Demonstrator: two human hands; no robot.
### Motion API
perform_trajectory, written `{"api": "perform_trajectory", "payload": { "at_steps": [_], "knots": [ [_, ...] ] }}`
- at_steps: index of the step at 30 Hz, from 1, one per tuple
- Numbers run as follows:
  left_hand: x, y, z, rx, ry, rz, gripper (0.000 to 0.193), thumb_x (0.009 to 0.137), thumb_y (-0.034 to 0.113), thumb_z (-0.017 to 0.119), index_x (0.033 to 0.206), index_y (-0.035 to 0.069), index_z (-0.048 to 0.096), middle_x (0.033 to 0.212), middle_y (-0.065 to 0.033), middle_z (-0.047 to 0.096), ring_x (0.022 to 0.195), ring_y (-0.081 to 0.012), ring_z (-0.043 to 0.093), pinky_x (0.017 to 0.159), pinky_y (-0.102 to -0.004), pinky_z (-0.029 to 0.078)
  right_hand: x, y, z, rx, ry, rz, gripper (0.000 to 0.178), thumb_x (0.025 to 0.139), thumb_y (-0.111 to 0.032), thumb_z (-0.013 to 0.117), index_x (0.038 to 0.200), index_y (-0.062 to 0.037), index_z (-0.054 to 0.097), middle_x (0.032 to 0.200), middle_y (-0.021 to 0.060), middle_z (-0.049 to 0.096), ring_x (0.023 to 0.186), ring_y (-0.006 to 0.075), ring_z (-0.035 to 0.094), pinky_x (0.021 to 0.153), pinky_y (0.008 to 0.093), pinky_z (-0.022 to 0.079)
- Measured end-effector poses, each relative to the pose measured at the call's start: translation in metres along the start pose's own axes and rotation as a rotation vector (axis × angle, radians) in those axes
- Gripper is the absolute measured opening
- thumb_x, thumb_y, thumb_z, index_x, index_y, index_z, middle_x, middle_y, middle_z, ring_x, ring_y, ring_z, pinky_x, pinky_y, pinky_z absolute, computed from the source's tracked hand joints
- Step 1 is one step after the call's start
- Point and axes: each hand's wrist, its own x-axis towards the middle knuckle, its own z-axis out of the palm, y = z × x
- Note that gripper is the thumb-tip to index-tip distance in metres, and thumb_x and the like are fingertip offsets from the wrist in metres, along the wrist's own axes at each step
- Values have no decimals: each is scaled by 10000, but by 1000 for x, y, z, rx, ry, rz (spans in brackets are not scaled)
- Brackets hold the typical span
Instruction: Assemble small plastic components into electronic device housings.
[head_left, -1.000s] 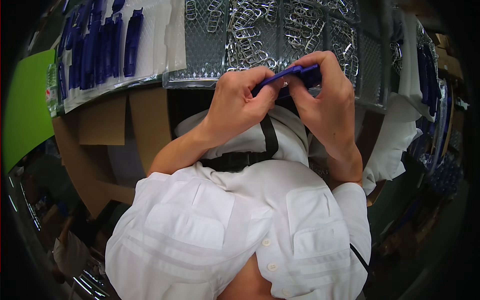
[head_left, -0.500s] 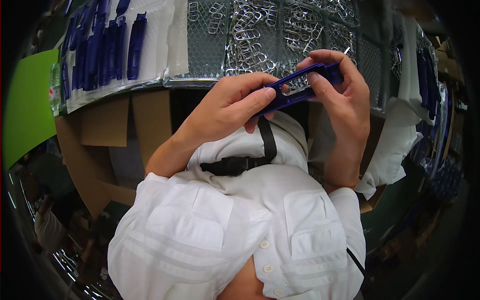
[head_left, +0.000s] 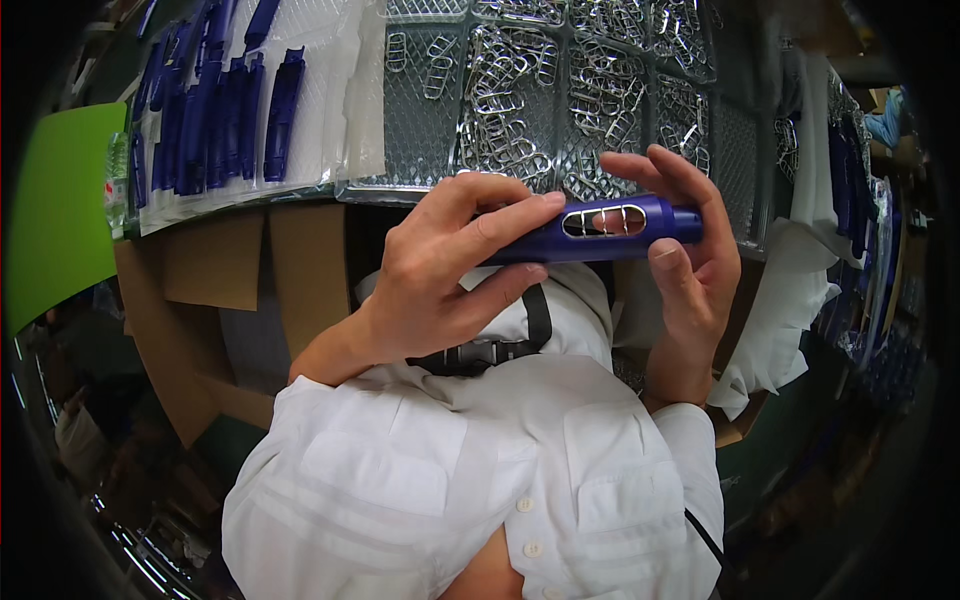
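Note:
A dark blue plastic tubular housing (head_left: 545, 240) lies crosswise before me, with a shiny barred oval metal frame (head_left: 622, 221) set in its window. My left hand (head_left: 445, 255) holds the left part, index finger along the upper edge and thumb below. Skin shows through the window, but I cannot tell whose finger it is. Around the narrower right end, my right hand (head_left: 700, 240) is open, its upper fingers stretched out and its thumb by the lower edge. Beyond the hands, similar metal frames (head_left: 505, 90) fill compartments of a clear tray (head_left: 425, 125).
Several blue housing pieces (head_left: 283, 115) rest on white sheeting (head_left: 330, 95) at the far left. An open cardboard box (head_left: 180, 335) stands below the table edge. White wrapping (head_left: 785, 310) hangs at the right; a clear bottle (head_left: 115, 180) is beside a green panel (head_left: 60, 210).
The housing has turned, so its rounded outer side and window face up, and it lies more level. My right fingers have loosened and spread from its end; my left hand still grips it.

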Motion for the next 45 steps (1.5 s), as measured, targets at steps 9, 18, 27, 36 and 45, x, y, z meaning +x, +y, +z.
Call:
{"api": "perform_trajectory", "payload": {
  "at_steps": [9, 18, 27, 36, 45],
  "knots": [
    [-1, 0, 11, 22, 113, -33, 656, 730, -2, 882, 1342, 34, 649, 1190, -148, 651, 1013, -290, 692, 839, -364, 598, 3, 8, 2, -54, 51, -50, 719, 954, -313, 714, 1472, 104, 440, 1219, 272, 661, 1179, 304, 646, 1052, 431, 493],
    [2, 0, 11, 48, 107, -51, 656, 737, 4, 887, 1345, 36, 645, 1193, -146, 644, 1009, -283, 704, 816, -352, 615, 13, 11, -5, -6, 27, -9, 714, 951, -280, 702, 1485, 106, 429, 1217, 271, 661, 1160, 289, 656, 1041, 408, 503],
    [2, 7, 11, 10, 42, -61, 667, 766, 60, 885, 1373, 13, 613, 1182, -161, 643, 981, -270, 712, 822, -336, 612, 21, 18, -15, 220, 11, 82, 706, 922, -207, 750, 1496, 70, 446, 1206, 251, 692, 1085, 249, 708, 992, 373, 559],
    [4, 20, 14, -1021, -273, -815, 624, 1060, 226, 570, 1585, -20, 340, 1304, -196, 654, 1039, -162, 666, 929, -321, 554, 23, 24, -27, 264, -108, 50, 752, 879, -198, 762, 1491, 101, 444, 1152, 245, 719, 1093, 265, 716, 999, 384, 555],
    [-2, 20, 26, -947, -290, -778, 522, 1059, 244, 546, 1502, -17, 456, 1131, -152, 703, 899, -141, 667, 822, -288, 535, 16, 20, -26, 279, -199, -2, 723, 898, -137, 727, 1510, 102, 423, 1184, 258, 709, 1100, 278, 717, 985, 388, 566]
  ]
}}
